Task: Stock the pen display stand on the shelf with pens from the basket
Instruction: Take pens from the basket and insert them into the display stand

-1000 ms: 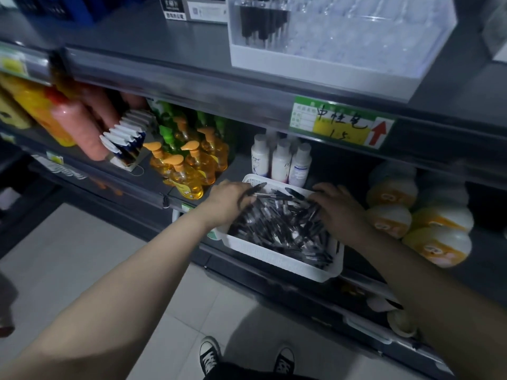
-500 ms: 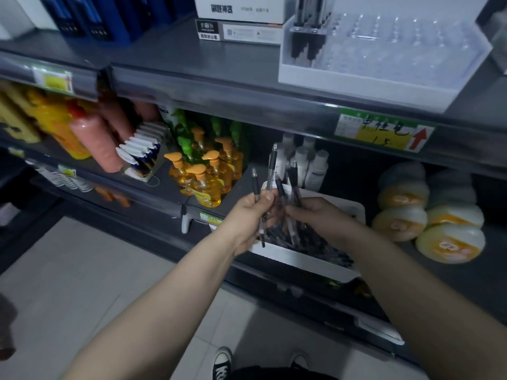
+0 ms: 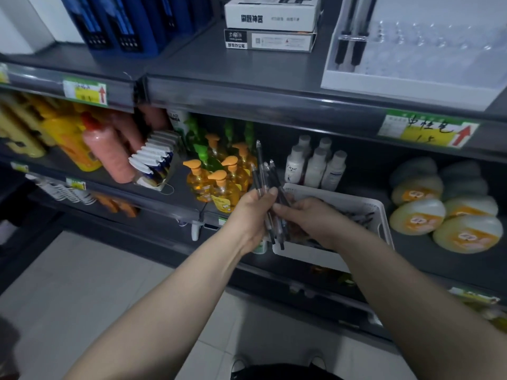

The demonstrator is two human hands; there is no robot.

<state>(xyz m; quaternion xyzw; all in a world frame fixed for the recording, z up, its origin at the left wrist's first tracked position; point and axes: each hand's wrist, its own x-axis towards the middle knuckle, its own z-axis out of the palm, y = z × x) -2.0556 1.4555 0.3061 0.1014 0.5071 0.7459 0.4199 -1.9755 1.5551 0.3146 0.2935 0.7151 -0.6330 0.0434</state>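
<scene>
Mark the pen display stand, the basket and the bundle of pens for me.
pen display stand (image 3: pixel 397 90): head view, on its white front wall.
basket (image 3: pixel 307 256): head view, on its white front wall.
bundle of pens (image 3: pixel 267 178): head view, on the barrels sticking up above the grip.

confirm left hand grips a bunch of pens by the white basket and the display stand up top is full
Not full: the head view shows the display stand nearly empty, with a few pens at its left end. The rest holds.
</scene>
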